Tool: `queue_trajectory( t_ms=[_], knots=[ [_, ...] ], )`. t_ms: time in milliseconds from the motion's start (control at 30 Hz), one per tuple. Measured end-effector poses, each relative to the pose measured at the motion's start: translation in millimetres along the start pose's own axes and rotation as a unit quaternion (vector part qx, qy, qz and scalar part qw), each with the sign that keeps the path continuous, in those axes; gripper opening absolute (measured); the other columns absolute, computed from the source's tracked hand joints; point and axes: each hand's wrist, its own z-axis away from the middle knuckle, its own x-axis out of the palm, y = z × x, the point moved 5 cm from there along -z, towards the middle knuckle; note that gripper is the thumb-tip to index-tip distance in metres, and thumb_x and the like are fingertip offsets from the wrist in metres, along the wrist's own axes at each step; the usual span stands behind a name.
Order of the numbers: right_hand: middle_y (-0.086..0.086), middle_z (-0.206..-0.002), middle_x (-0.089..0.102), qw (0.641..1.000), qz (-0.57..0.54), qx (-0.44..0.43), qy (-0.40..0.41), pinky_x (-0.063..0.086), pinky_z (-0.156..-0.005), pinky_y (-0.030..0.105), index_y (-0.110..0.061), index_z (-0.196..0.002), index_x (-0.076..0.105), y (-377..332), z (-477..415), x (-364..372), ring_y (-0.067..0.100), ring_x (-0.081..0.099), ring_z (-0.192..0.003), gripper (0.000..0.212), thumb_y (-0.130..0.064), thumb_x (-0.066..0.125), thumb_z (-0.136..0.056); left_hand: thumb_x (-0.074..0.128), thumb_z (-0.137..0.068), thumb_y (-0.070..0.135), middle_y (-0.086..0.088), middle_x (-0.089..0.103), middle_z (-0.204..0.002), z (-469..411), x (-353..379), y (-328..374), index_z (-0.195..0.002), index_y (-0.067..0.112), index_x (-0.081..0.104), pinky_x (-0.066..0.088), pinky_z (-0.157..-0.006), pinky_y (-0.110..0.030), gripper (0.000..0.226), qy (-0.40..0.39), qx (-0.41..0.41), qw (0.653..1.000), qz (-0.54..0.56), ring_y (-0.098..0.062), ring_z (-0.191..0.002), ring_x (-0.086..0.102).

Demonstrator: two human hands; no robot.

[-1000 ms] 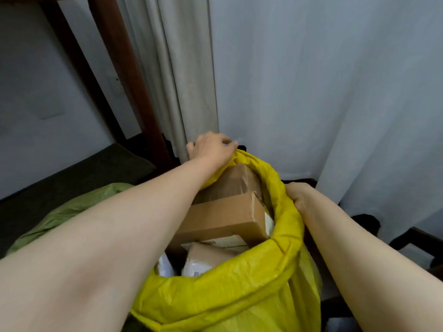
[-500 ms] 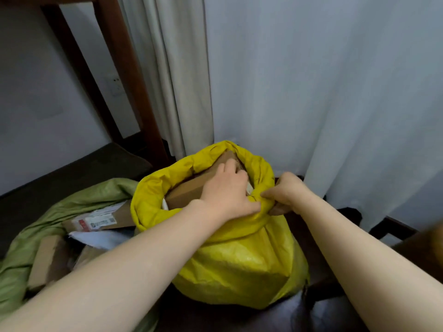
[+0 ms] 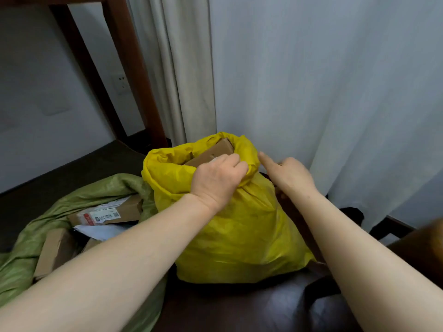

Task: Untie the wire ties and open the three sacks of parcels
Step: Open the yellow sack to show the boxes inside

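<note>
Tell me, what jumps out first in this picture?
A bright yellow sack stands in the middle, its top rolled open with a brown box poking out. To its left lies a green sack, open too, with parcels showing inside.

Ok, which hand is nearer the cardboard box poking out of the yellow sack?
Left. The left hand grips the yellow sack rim beside the cardboard box; the right hand sits outside the rim, farther right.

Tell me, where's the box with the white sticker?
In the head view, the box with the white sticker lies low on the left, inside the open green sack, just left of the yellow sack.
</note>
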Motion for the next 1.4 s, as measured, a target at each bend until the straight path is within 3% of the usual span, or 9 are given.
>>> queue_trajectory(
  t_ms=[200, 433, 633, 767, 867, 1033, 1133, 1267, 1400],
  knots=[
    [0.014, -0.064, 0.049, 0.98, -0.171, 0.061, -0.078, 0.047, -0.032, 0.027, -0.004, -0.09, 0.048, 7.0, 5.9, 25.5, 0.022, 0.052, -0.045, 0.015, -0.004, 0.063, -0.086, 0.047, -0.077, 0.018, -0.003, 0.058, -0.067, 14.1, 11.6, 25.4, -0.068, 0.017, 0.065, 0.041, -0.059, -0.034, 0.02, -0.004, 0.046, 0.998, 0.053, -0.024, -0.062, 0.058],
    [0.007, -0.143, 0.045, 0.816, -0.523, 0.196, -0.149, 0.038, -0.102, 0.043, -0.009, -0.14, 0.039, 14.4, 1.1, 45.8, 0.024, 0.045, -0.131, 0.04, -0.02, 0.038, -0.101, 0.047, -0.087, 0.015, -0.011, 0.035, -0.147, 55.5, 9.2, -16.6, -0.143, 0.011, 0.035, 0.032, -0.109, -0.037, 0.057, -0.173, -0.174, 0.962, 0.12, -0.028, -0.138, 0.03],
    [0.008, -0.145, 0.044, 0.755, -0.591, 0.224, -0.176, 0.022, -0.11, 0.054, -0.008, -0.14, 0.038, -4.0, 10.2, 52.4, 0.029, 0.041, -0.134, 0.04, -0.021, 0.032, -0.102, 0.077, -0.059, 0.005, -0.005, 0.068, -0.073, 49.1, -1.0, -47.7, -0.082, 0.013, 0.062, 0.049, -0.064, -0.034, 0.028, -0.118, -0.105, 0.987, -0.009, -0.029, -0.067, 0.065],
    [0.014, -0.141, 0.048, 0.74, -0.606, 0.239, -0.17, 0.036, -0.102, 0.046, -0.005, -0.136, 0.045, -3.8, 15.6, 60.7, 0.03, 0.046, -0.13, 0.039, -0.015, 0.028, -0.103, 0.062, -0.067, 0.003, -0.007, 0.056, -0.059, 44.4, -4.6, -51.0, -0.07, 0.01, 0.059, 0.026, -0.036, -0.023, 0.008, -0.069, -0.054, 0.996, -0.011, -0.028, -0.043, 0.056],
    [0.014, -0.146, 0.041, 0.817, -0.536, 0.178, -0.12, 0.039, -0.1, 0.041, -0.003, -0.141, 0.036, 3.2, 2.3, 57.9, 0.03, 0.042, -0.132, 0.043, -0.01, 0.025, -0.1, 0.044, -0.072, 0.011, -0.008, 0.054, -0.067, 63.7, 14.0, -33.9, -0.076, 0.014, 0.055, 0.037, -0.051, -0.033, 0.012, 0.0, -0.046, 0.998, 0.033, -0.027, -0.057, 0.056],
    [0.015, -0.115, 0.061, 0.892, -0.437, 0.114, 0.016, 0.053, -0.083, 0.055, -0.013, -0.123, 0.048, 17.5, -15.8, 30.7, 0.037, 0.064, -0.098, 0.081, -0.065, 0.068, -0.064, 0.051, -0.082, 0.036, -0.01, 0.057, -0.108, 128.3, 49.5, -16.3, -0.107, 0.014, 0.055, 0.047, -0.089, -0.029, 0.033, -0.026, -0.101, 0.979, 0.177, -0.022, -0.105, 0.05],
    [0.012, -0.115, 0.063, 0.994, -0.101, -0.031, 0.002, 0.053, -0.083, 0.041, -0.01, -0.115, 0.056, 9.6, -5.8, 31.4, 0.032, 0.062, -0.1, 0.064, -0.045, 0.076, -0.065, 0.045, -0.09, 0.039, -0.008, 0.054, -0.107, 130.8, 47.5, -13.2, -0.092, 0.005, 0.064, 0.042, -0.092, -0.029, 0.038, 0.041, -0.261, 0.924, 0.275, -0.013, -0.104, 0.046],
    [0.015, -0.126, 0.046, 0.926, 0.369, -0.061, 0.052, 0.045, -0.084, 0.039, -0.01, -0.122, 0.054, 8.9, 0.0, 21.0, 0.034, 0.047, -0.115, 0.059, -0.054, 0.056, -0.083, 0.054, -0.091, 0.035, -0.008, 0.034, -0.127, 116.8, 43.8, -33.4, -0.118, 0.006, 0.053, 0.036, -0.095, -0.025, 0.039, 0.122, -0.566, 0.741, 0.34, -0.015, -0.109, 0.041],
    [0.013, -0.106, 0.061, 0.936, 0.341, -0.083, 0.033, 0.043, -0.068, 0.035, -0.006, -0.105, 0.06, 9.0, 5.6, 24.3, 0.035, 0.059, -0.098, 0.039, -0.042, 0.056, -0.089, 0.054, -0.092, 0.036, -0.016, 0.023, -0.14, 105.0, 48.8, -48.4, -0.143, 0.006, 0.029, 0.033, -0.104, -0.035, 0.064, 0.057, -0.675, 0.668, 0.309, -0.033, -0.122, 0.037]
  ],
)
